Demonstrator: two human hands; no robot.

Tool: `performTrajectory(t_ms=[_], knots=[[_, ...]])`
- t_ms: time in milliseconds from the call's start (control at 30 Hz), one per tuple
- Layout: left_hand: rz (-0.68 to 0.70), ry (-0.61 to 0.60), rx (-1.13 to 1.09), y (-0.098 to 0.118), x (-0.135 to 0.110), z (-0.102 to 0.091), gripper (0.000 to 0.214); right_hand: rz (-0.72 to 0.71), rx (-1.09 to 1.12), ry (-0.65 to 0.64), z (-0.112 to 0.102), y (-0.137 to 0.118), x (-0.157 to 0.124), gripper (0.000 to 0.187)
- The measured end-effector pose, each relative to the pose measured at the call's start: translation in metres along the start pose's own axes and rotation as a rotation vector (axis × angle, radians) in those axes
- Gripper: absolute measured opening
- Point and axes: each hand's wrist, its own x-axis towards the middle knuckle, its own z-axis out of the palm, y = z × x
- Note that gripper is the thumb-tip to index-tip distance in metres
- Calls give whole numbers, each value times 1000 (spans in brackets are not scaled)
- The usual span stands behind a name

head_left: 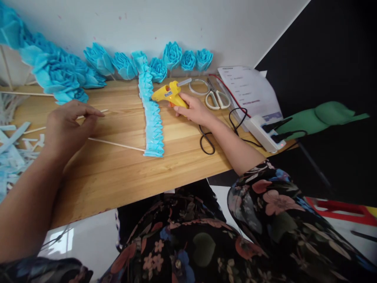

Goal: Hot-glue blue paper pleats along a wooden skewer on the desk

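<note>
In my right hand is a yellow hot glue gun, a clear glue stick poking out of its back. Its nozzle points left, at the upper middle of a long pleated blue paper strip lying on the table; whether it touches is unclear. My left hand hovers left of the strip, fingers drawn together. One thin wooden stick runs from beneath this hand to the strip's near end. Another thin stick passes behind the fingers. Whether the hand grips either one is hidden.
Several blue paper flowers line the wall, with a larger cluster at left. Paper scraps lie at the left edge. Scissors, a tape roll, printed sheets and a power strip with black cable are right.
</note>
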Motion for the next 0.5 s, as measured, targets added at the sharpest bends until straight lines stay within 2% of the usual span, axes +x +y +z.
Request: performTrajectory(t_ms=[500], knots=[[-32, -16, 60, 2, -1, -5, 33, 6, 3, 0, 1, 0, 0, 45]])
